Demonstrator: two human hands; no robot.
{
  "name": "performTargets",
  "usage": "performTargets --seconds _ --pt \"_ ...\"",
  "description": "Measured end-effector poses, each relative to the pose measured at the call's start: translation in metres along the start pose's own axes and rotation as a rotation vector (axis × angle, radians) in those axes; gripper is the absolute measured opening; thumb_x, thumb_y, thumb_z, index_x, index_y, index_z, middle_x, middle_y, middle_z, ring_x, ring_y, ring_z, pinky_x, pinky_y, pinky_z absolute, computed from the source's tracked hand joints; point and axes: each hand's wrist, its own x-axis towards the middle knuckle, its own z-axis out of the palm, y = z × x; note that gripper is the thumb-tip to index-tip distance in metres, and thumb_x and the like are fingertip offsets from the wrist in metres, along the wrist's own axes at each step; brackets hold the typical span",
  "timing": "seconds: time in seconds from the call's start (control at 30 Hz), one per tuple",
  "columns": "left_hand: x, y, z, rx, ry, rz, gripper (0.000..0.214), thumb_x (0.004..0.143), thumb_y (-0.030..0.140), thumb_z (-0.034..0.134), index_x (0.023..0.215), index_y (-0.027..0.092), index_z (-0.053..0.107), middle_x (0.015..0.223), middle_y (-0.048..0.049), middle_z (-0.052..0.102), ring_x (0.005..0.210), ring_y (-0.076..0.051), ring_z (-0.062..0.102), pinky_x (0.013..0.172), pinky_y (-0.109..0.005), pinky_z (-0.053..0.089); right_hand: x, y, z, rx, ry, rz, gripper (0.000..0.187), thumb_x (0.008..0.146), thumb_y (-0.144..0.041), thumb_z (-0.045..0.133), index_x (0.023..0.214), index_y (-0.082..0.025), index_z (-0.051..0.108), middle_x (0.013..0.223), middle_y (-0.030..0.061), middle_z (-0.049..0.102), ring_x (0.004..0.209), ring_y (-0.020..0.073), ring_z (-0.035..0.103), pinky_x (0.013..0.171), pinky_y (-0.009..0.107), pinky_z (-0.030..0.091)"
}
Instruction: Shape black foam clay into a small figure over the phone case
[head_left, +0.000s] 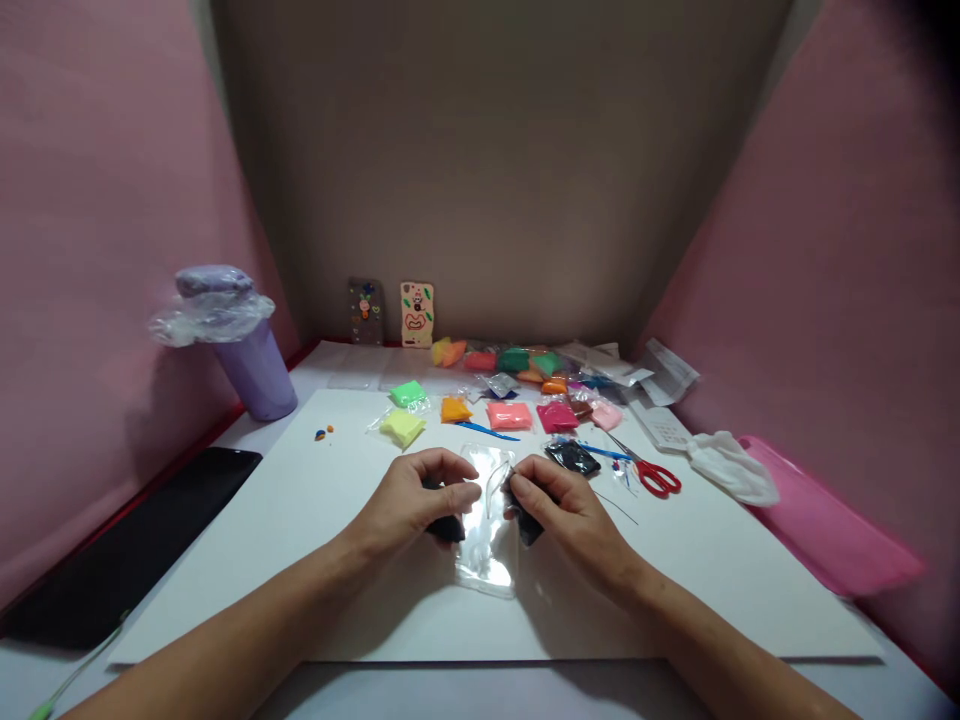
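My left hand (416,495) is closed around a lump of black clay (448,527), fingers curled over it. My right hand (559,505) pinches another dark piece of black clay (527,524) between thumb and fingers. Both hands hover over a clear plastic phone case (488,545) lying on a white sheet (300,520). A thin strand curves between the two hands above the case.
Small bags of coloured clay (510,413) lie behind the hands, with a blue tool (486,431) and red scissors (651,473). A purple cup (251,365) stands at left, a black tablet (127,545) beside it. Two decorated phone cases (416,314) lean on the back wall. A pink tray (825,525) sits right.
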Motion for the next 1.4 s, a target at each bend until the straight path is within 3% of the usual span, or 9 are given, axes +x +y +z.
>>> performTargets --seconds 0.27,0.5,0.63,0.83,1.1,1.4 --pt "-0.007 0.001 0.009 0.263 -0.009 0.117 0.018 0.074 0.030 0.062 0.071 0.012 0.061 0.060 0.0020 0.053 0.051 -0.009 0.047 0.046 -0.020 0.040 -0.006 -0.004 0.005 -0.167 -0.026 -0.091 0.023 0.093 -0.032 0.045 0.075 -0.019 0.053 0.069 -0.0027 0.050 0.065 0.0110 0.046 0.060 0.024 0.038" --pt "-0.010 0.000 0.009 0.370 -0.046 0.211 0.018 0.078 0.028 0.057 0.074 0.012 0.064 0.060 0.0016 0.053 0.051 -0.009 0.047 0.047 -0.021 0.039 -0.006 -0.006 0.006 -0.208 -0.039 -0.186 0.010 0.091 -0.025 0.048 0.089 -0.019 0.056 0.076 -0.0006 0.056 0.067 0.0120 0.048 0.061 0.025 0.040" --pt "-0.012 0.001 0.011 0.385 -0.051 0.217 0.019 0.079 0.030 0.058 0.077 0.012 0.064 0.061 0.0017 0.054 0.051 -0.009 0.048 0.048 -0.021 0.040 -0.006 -0.005 0.006 -0.243 0.025 -0.244 0.010 0.090 -0.022 0.049 0.084 -0.018 0.058 0.075 -0.0006 0.056 0.066 0.0118 0.049 0.062 0.025 0.040" --pt "-0.013 -0.001 0.011 0.339 -0.048 0.188 0.016 0.078 0.028 0.060 0.073 0.013 0.061 0.062 0.0012 0.056 0.053 -0.009 0.049 0.048 -0.020 0.041 -0.004 -0.002 0.003 -0.182 0.114 -0.202 0.011 0.090 -0.023 0.050 0.082 -0.019 0.057 0.074 -0.0011 0.057 0.069 0.0121 0.051 0.065 0.025 0.041" --pt "-0.014 -0.001 0.009 0.237 -0.047 0.197 0.020 0.080 0.032 0.059 0.077 0.013 0.063 0.063 0.0012 0.055 0.053 -0.009 0.047 0.044 -0.018 0.039 -0.007 0.001 0.001 -0.070 0.053 -0.154 0.012 0.090 -0.028 0.052 0.083 -0.020 0.058 0.073 -0.0016 0.056 0.068 0.0114 0.050 0.064 0.024 0.041" --pt "-0.014 0.005 0.004 0.115 -0.128 0.150 0.023 0.078 0.034 0.063 0.074 0.012 0.066 0.053 0.0033 0.050 0.048 -0.007 0.045 0.044 -0.018 0.039 -0.002 -0.003 -0.004 0.233 -0.072 -0.002 0.022 0.086 -0.035 0.058 0.074 -0.016 0.057 0.062 -0.0031 0.050 0.058 0.0091 0.046 0.055 0.022 0.038"
